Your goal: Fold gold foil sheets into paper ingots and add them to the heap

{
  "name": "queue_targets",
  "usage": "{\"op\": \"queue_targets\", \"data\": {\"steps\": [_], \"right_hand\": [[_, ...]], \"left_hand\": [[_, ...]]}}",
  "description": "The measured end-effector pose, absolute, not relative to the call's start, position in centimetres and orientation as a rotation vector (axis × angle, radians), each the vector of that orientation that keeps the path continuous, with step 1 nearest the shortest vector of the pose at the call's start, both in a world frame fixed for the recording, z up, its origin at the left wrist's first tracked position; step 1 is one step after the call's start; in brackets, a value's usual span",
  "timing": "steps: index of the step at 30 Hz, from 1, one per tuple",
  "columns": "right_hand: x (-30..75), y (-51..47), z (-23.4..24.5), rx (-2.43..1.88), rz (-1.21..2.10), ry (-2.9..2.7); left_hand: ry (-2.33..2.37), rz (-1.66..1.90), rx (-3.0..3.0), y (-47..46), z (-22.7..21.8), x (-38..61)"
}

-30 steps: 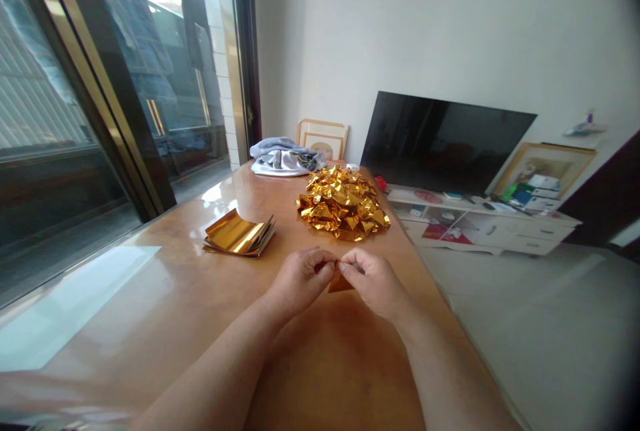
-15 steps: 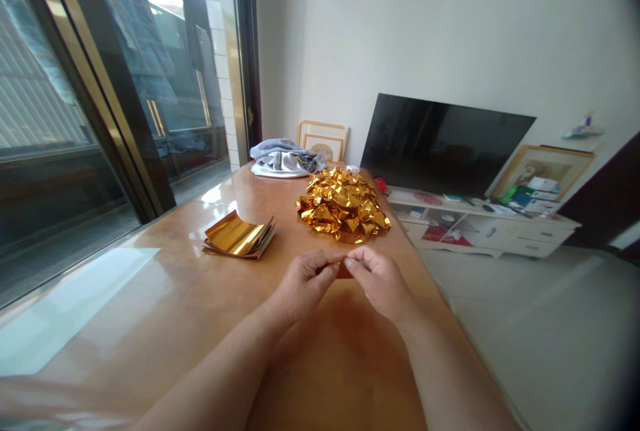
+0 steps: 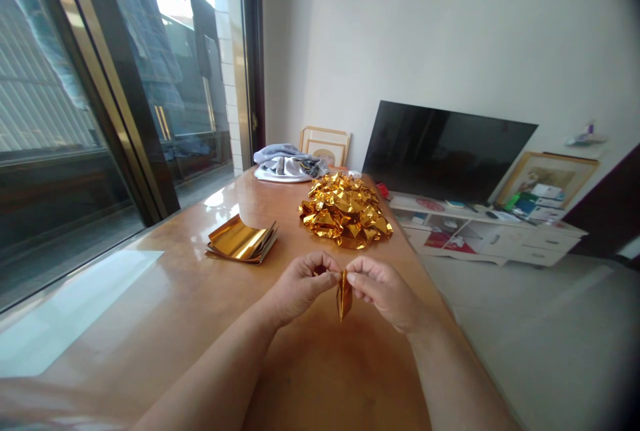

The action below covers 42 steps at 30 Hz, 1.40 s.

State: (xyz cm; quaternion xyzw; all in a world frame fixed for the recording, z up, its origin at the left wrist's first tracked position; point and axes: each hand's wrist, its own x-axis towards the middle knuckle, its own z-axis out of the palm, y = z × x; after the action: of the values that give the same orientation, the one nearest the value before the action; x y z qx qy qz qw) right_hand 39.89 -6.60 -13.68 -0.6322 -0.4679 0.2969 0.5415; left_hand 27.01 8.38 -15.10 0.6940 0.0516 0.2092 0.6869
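Both hands are closed in thumb-and-finger pinches on one folded gold foil piece (image 3: 343,304): left hand (image 3: 303,290) at its left side near the top, right hand (image 3: 389,292) at the right, lower end hanging pointed above the table (image 3: 200,331). Grip at the tips only, probably because the foil is thin and creases easily; two-sided hold likely keeps the fold line centred. Flat foil stack (image 3: 240,242) sits ahead of the left hand, top sheet curled, presumably there for easy reach. Loose pile of crumpled-looking foil shapes (image 3: 345,211) is straight ahead, apart from the stack, likely so the two don't mix. Surface is glossy brown, strong window glare on its left. Cloth bundle (image 3: 285,163) at the far end, sliding glass door (image 3: 133,118) left, TV (image 3: 445,151) above a white cabinet (image 3: 540,244) right, pale wall behind
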Motion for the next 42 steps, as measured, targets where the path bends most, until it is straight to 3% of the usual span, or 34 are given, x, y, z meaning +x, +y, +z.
{"op": "queue_targets", "data": {"steps": [14,30,42], "right_hand": [[39.7,-6.1,-14.5,-1.488,0.635,-1.031],[39.6,-5.9,-15.1,-1.679,0.214,-1.168],[39.9,-5.3,-16.0,-1.620,0.435,-0.856]], "left_hand": [[0.099,0.448,1.573,8.6,-16.1,27.5],[0.195,0.757,1.953,8.3,-16.2,27.8],[0.330,0.977,2.588,8.4,-15.7,27.3]]}}
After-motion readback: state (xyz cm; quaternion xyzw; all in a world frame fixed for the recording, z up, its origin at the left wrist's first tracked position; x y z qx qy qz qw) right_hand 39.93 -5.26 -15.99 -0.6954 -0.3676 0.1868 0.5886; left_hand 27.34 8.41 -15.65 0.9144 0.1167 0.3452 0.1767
